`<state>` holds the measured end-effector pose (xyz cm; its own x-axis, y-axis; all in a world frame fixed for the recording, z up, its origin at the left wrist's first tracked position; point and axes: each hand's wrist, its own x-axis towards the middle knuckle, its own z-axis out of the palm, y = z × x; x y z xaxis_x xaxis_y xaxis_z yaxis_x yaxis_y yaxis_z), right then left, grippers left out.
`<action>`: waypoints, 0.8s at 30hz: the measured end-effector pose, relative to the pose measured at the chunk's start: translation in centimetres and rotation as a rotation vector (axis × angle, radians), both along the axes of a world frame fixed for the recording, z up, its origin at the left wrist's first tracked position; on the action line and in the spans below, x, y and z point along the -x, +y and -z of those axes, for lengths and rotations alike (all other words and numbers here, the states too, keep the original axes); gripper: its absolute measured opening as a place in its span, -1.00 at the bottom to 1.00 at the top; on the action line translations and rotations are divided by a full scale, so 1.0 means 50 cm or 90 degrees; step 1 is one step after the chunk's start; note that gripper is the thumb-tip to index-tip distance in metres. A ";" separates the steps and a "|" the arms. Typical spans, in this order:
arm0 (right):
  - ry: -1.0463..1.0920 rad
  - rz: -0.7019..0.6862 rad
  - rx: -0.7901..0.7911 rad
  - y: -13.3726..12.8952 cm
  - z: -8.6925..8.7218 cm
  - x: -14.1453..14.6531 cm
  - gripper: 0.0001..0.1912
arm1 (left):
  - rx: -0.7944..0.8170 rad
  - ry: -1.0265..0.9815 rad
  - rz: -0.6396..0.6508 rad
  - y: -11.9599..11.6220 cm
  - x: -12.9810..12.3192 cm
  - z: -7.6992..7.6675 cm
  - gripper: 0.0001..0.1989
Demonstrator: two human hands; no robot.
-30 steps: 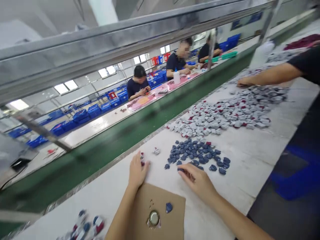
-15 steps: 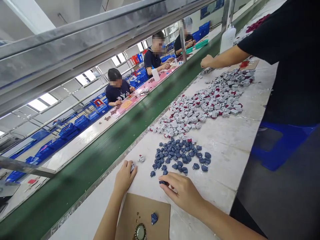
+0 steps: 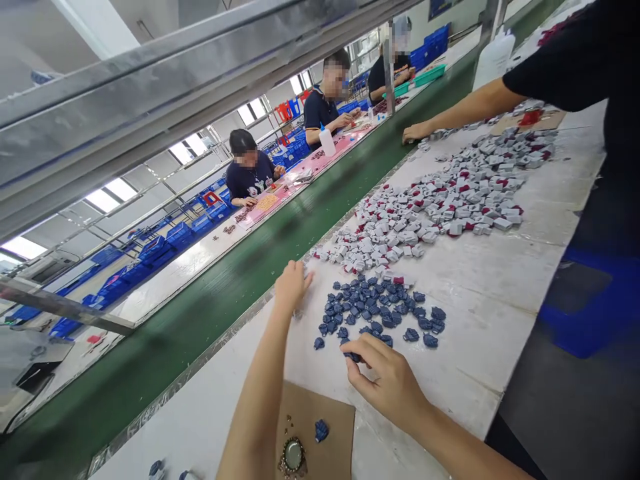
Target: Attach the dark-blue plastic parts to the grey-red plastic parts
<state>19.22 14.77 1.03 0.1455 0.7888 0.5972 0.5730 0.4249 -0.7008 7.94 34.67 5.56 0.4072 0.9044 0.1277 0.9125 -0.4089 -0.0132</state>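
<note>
My left hand (image 3: 291, 287) reaches to the belt-side edge of the white table, near the grey and red pieces (image 3: 425, 213); what its curled fingers hold, if anything, is hidden. My right hand (image 3: 383, 373) pinches a dark blue piece (image 3: 352, 355) just below the pile of dark blue pieces (image 3: 373, 300). Between my forearms lies a brown board (image 3: 330, 460) bearing one dark blue piece (image 3: 321, 430) and a small round dish (image 3: 293, 453) with a beaded rim.
A green conveyor belt (image 3: 210, 280) runs along the table's left edge. At the right, a person's arm (image 3: 465, 110) reaches over the grey pieces. Across the belt, several people sit working. Two part-seen pieces (image 3: 157, 469) lie at bottom left.
My left hand has moved forward toward the belt edge. My right hand stays beside the blue pile with its piece. The person's arm at right reaches lower, and the view has shifted.
</note>
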 end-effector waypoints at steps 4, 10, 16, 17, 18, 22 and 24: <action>-0.021 0.000 0.023 0.004 0.005 -0.002 -0.85 | 0.034 -0.029 0.041 -0.003 -0.038 0.025 -0.63; 0.054 -0.059 0.098 0.002 -0.002 -0.010 -0.77 | 0.067 -0.078 -0.074 -0.067 0.056 -0.015 -0.49; 0.212 -0.079 0.148 0.004 0.004 -0.012 -0.76 | 0.246 -0.145 -0.120 -0.122 0.121 -0.002 -0.72; 0.230 -0.075 0.152 0.006 0.006 -0.012 -0.76 | 0.251 -0.177 -0.123 -0.125 0.122 0.005 -0.74; 0.239 -0.068 0.154 0.007 0.008 -0.012 -0.77 | 0.254 -0.213 -0.127 -0.127 0.122 0.010 -0.74; 0.213 -0.038 0.153 0.010 0.012 -0.014 -0.77 | 0.277 -0.401 -0.129 -0.152 0.119 0.005 -0.73; 0.183 -0.045 0.156 0.008 0.011 -0.014 -0.78 | 0.303 -0.511 -0.123 -0.189 0.125 -0.012 -0.72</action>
